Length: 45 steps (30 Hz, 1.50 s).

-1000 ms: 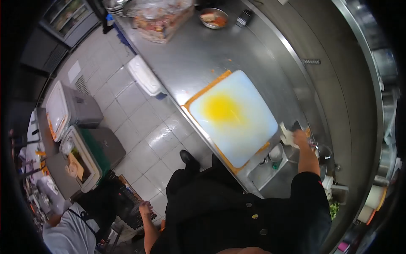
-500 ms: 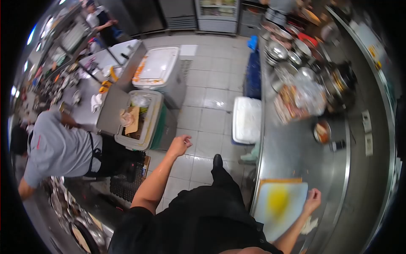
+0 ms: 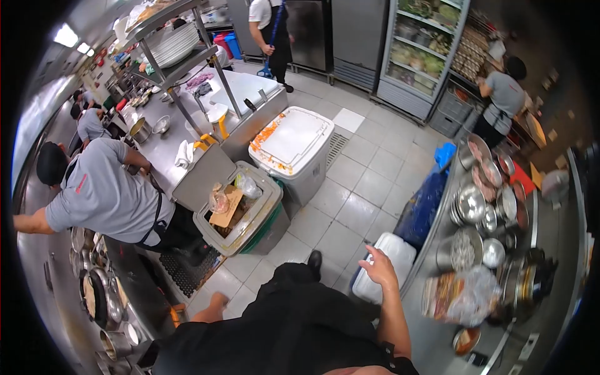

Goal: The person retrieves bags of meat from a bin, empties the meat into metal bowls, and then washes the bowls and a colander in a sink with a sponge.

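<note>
My right hand hangs in front of me with its fingers apart and nothing in it. In this view it overlaps the white-lidded bin beside the right counter. Low on the left, my left hand is down by my side over the floor tiles, its fingers not clearly visible. Ahead of it stands an open grey bin with a green liner, cardboard and a plastic bag inside. Behind that is a closed bin with orange scraps on its lid.
A worker in a grey shirt stands close on my left at the counter. Another person holds a blue pole at the back, and one works at far right. Metal bowls and bagged food crowd the right counter.
The view has swung left and forward; the cutting board is out of sight. My right hand has left the counter and come forward, while my left has dropped back.
</note>
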Motion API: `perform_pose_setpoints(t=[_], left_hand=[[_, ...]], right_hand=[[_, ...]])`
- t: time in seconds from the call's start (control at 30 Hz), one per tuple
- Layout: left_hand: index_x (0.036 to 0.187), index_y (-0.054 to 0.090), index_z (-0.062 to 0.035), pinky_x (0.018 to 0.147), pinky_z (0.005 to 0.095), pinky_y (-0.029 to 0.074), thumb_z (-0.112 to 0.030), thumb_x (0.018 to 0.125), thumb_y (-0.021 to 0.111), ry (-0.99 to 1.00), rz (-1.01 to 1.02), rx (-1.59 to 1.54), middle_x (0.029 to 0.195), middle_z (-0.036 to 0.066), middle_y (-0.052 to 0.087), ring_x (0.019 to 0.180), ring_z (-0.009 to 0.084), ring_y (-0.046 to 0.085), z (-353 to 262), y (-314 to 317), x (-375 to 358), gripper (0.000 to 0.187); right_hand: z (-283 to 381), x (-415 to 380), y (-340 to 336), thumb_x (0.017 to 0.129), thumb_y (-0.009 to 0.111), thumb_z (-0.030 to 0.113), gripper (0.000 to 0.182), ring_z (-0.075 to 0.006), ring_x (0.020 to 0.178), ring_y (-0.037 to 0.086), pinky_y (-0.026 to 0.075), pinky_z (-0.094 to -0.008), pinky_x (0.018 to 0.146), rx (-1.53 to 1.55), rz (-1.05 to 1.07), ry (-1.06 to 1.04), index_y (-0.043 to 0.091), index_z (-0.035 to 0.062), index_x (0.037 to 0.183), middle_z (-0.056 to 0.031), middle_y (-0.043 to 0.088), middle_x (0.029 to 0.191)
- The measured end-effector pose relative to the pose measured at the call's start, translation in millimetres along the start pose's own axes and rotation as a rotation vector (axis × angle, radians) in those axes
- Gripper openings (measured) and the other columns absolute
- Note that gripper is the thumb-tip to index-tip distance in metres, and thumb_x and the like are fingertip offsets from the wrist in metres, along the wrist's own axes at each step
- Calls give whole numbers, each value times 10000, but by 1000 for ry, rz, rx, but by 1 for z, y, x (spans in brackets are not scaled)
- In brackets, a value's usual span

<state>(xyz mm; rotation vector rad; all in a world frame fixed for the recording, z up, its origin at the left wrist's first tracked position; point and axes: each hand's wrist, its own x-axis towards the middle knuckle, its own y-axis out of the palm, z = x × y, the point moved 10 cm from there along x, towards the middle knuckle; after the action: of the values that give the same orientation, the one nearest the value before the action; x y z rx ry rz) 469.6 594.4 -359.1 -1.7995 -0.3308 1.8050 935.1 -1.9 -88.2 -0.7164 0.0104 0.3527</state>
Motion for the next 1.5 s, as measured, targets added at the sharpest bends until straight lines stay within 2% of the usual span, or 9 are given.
perform_pose_setpoints(t=[0.07,0.2,0.37,0.53,0.7,1.0,1.13,1.3,1.5], left_hand=[[832,791,-49,777,396,574,-351,851,745,180,-91,506,852,140,767,775,275,755,-34,12,-21,305],[870,791,-39,802,442,571,-302,816,711,194,-6,290,891,186,758,863,338,746,-138,31,40,281],[954,752,-45,852,542,541,-322,868,659,690,-407,48,988,239,725,960,434,683,-473,-41,37,304],[1087,731,-64,864,434,564,-253,856,713,1074,-357,-354,993,166,750,961,351,716,-800,-156,-63,299],[1122,719,-33,793,387,563,-219,871,734,1268,-400,-493,963,153,746,837,285,712,-1000,-269,-184,313],[1131,727,-54,813,402,570,-212,865,746,930,-559,-446,1009,139,749,856,297,722,-1050,-296,-164,310],[1111,730,-36,836,413,565,-220,849,741,696,-607,-577,987,153,749,920,325,719,-1017,-286,-150,321],[1104,737,-36,824,407,570,-194,841,757,436,-580,-674,947,139,753,898,312,721,-1044,-289,-121,308],[1085,736,-35,808,410,567,-147,821,763,568,-663,-820,899,129,729,851,312,707,-1183,-409,-66,288]], right_hand=[[2,65,-15,847,809,245,596,-326,1081,698,545,-415,942,-36,58,-2,608,41,1370,-189,681,1256],[-68,172,-26,847,812,262,509,-326,1048,712,560,-412,907,-135,-27,16,659,38,1278,-199,710,1189],[-100,249,-55,843,806,295,518,-330,1032,725,559,-401,916,-255,246,262,674,30,1269,-208,728,1169],[-118,336,-122,834,790,285,525,-308,1006,734,561,-390,901,-197,153,405,679,8,1265,-201,750,1107],[-126,484,-148,867,776,234,492,-254,972,728,561,-370,862,-218,186,339,662,4,1287,-174,755,1097],[-104,869,-185,869,780,255,455,-315,941,739,574,-409,822,-331,349,-102,682,37,1257,-195,746,1101],[61,994,-187,845,787,279,490,-391,1134,664,526,-469,958,-406,452,-389,674,22,1247,-224,710,1186],[176,1136,-131,886,752,242,463,-352,993,726,569,-414,862,-149,588,-568,656,29,1285,-230,718,1168],[90,1345,-11,876,756,237,429,-332,939,711,563,-419,831,-308,566,-601,675,25,1240,-205,730,1072]])
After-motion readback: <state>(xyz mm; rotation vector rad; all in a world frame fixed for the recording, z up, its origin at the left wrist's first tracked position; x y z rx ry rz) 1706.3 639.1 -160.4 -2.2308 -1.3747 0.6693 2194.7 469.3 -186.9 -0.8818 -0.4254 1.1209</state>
